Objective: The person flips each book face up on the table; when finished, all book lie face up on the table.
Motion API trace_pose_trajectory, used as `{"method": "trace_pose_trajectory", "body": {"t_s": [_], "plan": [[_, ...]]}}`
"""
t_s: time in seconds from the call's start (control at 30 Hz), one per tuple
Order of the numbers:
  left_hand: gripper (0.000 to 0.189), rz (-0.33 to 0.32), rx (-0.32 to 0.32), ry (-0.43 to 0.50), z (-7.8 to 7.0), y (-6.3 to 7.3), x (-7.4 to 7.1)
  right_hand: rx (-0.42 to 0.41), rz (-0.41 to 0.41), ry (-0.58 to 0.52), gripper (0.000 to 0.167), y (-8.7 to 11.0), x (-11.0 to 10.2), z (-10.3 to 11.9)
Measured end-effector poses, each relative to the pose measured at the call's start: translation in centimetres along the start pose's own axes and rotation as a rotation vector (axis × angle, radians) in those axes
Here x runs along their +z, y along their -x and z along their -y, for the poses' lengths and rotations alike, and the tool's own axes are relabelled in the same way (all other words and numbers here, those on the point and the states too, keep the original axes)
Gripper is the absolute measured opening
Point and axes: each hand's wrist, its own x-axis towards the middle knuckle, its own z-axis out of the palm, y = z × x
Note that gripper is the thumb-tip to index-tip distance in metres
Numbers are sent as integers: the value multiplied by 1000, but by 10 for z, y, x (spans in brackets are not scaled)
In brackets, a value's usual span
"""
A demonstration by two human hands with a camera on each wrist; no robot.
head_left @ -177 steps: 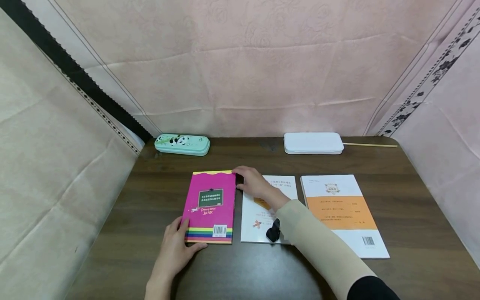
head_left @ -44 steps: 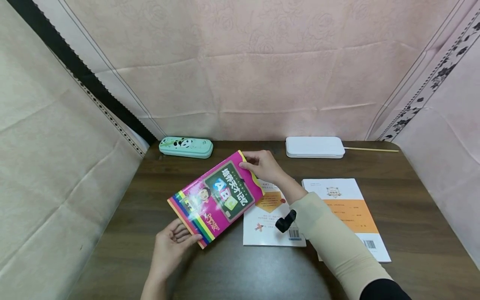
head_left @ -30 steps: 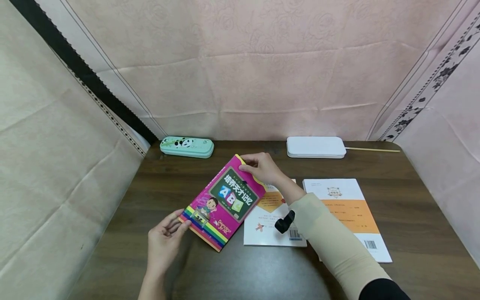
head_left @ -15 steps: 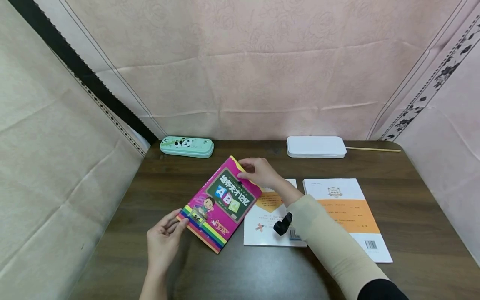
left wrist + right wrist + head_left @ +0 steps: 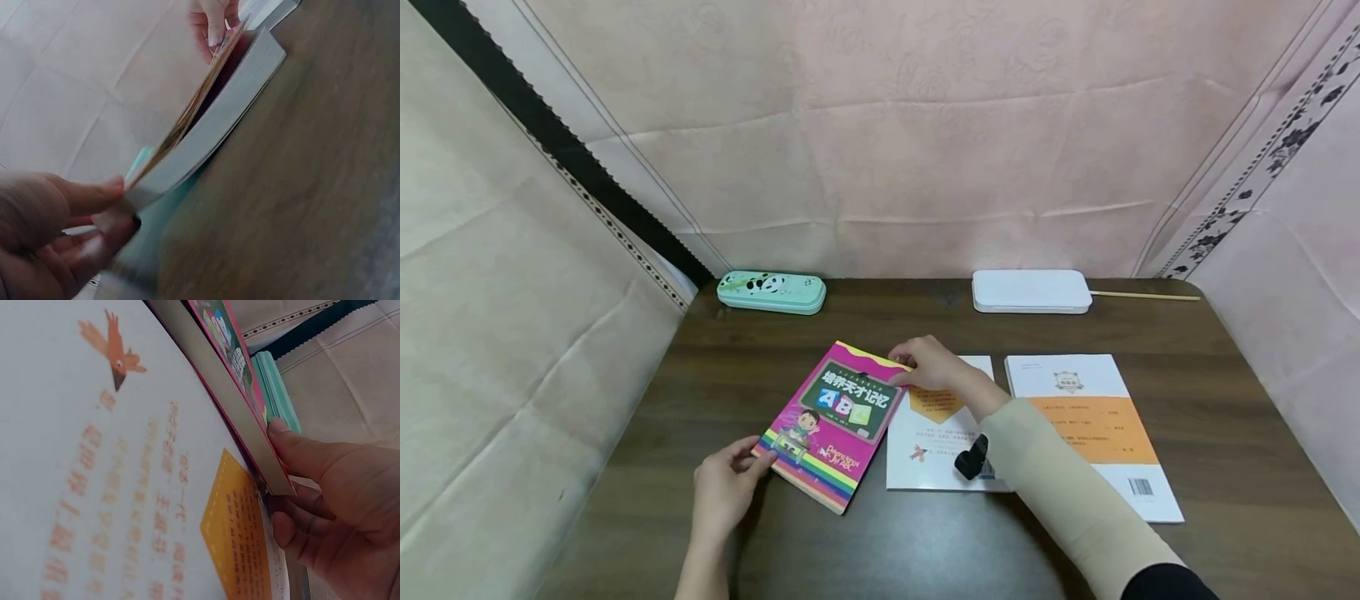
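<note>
A pink book (image 5: 827,429) with a green chalkboard and "ABC" on its front cover is held slantwise by both hands. My left hand (image 5: 722,492) pinches its lower left corner; in the left wrist view the left thumb lies on top and the fingers underneath. At the upper right corner my right hand (image 5: 936,367) grips the book, thumb on the cover and fingers below, as the right wrist view shows. Under the right hand and forearm lies a white book (image 5: 917,471) with an orange patch, partly hidden. The pink book's right side slightly overhangs it.
Another white book (image 5: 1131,492) with a broad orange band lies at the right. Along the back edge of the wooden table (image 5: 895,312) are a mint panda pencil case (image 5: 771,292), a white case (image 5: 1032,292) and a thin stick (image 5: 1146,295). Cloth (image 5: 887,167) hangs behind.
The pink book has gone from back cover up to front cover up. Over the last half second its top end has come down and nearer, the right hand with it.
</note>
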Motion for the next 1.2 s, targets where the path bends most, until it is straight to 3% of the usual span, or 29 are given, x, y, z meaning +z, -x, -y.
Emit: {"method": "trace_pose_trajectory", "body": {"t_s": [0.2,0.37,0.53,0.87,1.2], "plan": [[40,112,46,-117,5,0,-6,-18,12,-23,44,5,-3,-2],[41,184,62,-117,9,0,-11,-23,57,-46,57,8,-7,-5],[62,279,72,-103,10,-1,-13,-23,90,-35,66,8,-6,-6],[83,304,128,-110,10,-2,-6,-35,18,24,51,0,2,-4],[93,313,135,-132,7,2,1,-57,18,103,56,-14,9,-3]]}}
